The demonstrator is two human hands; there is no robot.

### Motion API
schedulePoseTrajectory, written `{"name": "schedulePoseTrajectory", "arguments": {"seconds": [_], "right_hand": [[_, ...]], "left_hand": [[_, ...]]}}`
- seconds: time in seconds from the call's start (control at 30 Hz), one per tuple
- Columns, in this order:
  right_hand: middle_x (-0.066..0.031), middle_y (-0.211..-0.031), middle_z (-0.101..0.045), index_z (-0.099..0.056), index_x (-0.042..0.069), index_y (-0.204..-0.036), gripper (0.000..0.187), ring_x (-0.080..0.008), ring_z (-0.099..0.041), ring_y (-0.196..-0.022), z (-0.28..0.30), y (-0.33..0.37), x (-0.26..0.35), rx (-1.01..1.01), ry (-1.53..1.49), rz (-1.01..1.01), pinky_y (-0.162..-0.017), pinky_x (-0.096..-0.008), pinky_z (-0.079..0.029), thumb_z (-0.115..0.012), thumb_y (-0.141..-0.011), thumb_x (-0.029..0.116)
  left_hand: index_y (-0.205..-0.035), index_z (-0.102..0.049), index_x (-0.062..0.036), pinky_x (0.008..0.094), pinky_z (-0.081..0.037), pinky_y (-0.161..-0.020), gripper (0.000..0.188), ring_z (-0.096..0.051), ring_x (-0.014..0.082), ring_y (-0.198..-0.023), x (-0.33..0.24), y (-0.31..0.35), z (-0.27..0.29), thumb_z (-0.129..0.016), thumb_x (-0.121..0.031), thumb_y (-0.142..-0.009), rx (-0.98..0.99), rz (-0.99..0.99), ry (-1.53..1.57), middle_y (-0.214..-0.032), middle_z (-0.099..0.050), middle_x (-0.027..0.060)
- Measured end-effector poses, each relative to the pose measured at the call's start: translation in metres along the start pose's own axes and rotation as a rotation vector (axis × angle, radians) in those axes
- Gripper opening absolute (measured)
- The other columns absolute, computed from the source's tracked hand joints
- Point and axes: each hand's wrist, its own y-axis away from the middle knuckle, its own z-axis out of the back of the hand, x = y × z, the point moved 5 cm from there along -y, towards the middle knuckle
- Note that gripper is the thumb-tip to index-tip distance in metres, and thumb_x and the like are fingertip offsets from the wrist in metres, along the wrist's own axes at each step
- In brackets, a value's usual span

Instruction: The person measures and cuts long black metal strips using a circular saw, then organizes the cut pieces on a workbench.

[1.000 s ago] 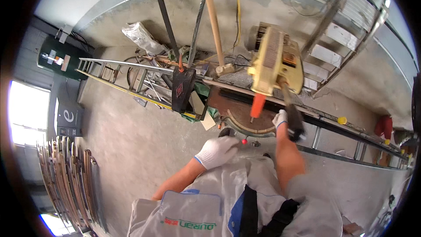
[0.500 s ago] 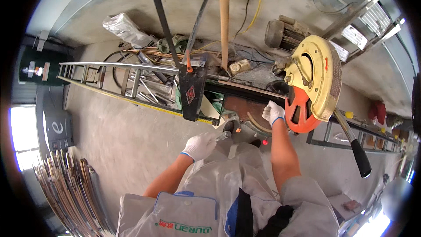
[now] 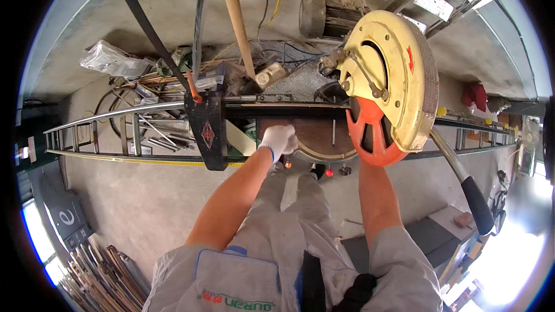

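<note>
A cut-off saw (image 3: 399, 75) with a cream blade guard and an orange-red lower guard (image 3: 376, 130) stands in front of me. My left hand (image 3: 278, 140), in a white knitted glove with a blue cuff, is over the near left part of the saw's brown table (image 3: 309, 131). Its fingers are curled; whatever they hold, if anything, is hidden. My right forearm reaches up behind the lower guard, which hides that hand. A thin pale strip (image 3: 333, 132) shows on the table between the left hand and the guard. Left of the table is a black head with an orange lever (image 3: 207, 130).
A ladder-like roller stand (image 3: 110, 133) with a yellow tape scale extends left, and another rail (image 3: 480, 136) right. The saw's black-gripped handle (image 3: 478, 202) juts toward me on the right. Behind lie metal offcuts, cables and a motor (image 3: 329, 16). Long strips (image 3: 98, 277) stand lower left.
My left hand has moved forward and right, from above the floor to the saw table. My right hand has gone from beside the orange-red guard to behind it. The view has shifted right.
</note>
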Motion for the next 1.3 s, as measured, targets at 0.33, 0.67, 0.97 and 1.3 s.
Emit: {"name": "schedulePoseTrajectory", "arguments": {"seconds": [0.33,0.67,0.97,1.3], "right_hand": [[-0.0154,-0.118,-0.064,-0.062,0.006,-0.124,0.040,-0.0270,-0.064,-0.103,-0.059,0.025,-0.060,0.084,-0.369,0.281,-0.091,-0.0395,-0.052,-0.066,-0.089,0.025],[-0.0259,-0.112,-0.066,-0.068,-0.007,-0.102,0.025,-0.0414,-0.065,-0.102,-0.107,0.023,-0.441,-0.588,-3.059,0.230,-0.097,-0.0562,-0.045,-0.064,-0.087,0.013],[-0.0209,-0.150,-0.048,-0.042,-0.006,-0.148,0.066,-0.0261,-0.041,-0.144,-0.063,0.126,-0.414,0.769,-2.655,-0.062,-0.119,-0.0327,-0.027,-0.054,-0.083,0.000],[-0.0234,-0.097,-0.070,-0.066,0.004,-0.106,0.027,-0.0421,-0.068,-0.094,0.000,0.241,-0.221,1.281,-2.059,-0.332,-0.079,-0.0465,-0.053,-0.066,-0.085,0.021]], "left_hand": [[-0.070,-0.055,-0.0149,0.0363,-0.049,-0.044,0.034,-0.058,0.0220,-0.049,0.003,-0.091,-0.006,-0.056,-0.032,-0.100,-0.157,0.272,0.436,-0.060,-0.059,0.0033],[-0.083,-0.056,-0.0122,0.0473,-0.048,-0.051,0.021,-0.061,0.0259,-0.052,-0.005,-0.095,-0.006,-0.049,-0.023,-0.099,-0.387,0.363,0.484,-0.067,-0.063,0.0095],[-0.098,-0.065,-0.0164,0.0447,-0.050,-0.068,0.015,-0.065,0.0234,-0.066,-0.013,-0.075,-0.001,-0.052,-0.025,-0.098,-0.527,0.459,0.648,-0.084,-0.068,0.0055],[-0.120,-0.073,-0.0181,0.0383,-0.050,-0.097,0.030,-0.062,0.0250,-0.118,-0.050,-0.070,-0.010,-0.054,-0.024,-0.098,0.001,0.189,-1.514,-0.127,-0.068,0.0062]]}}
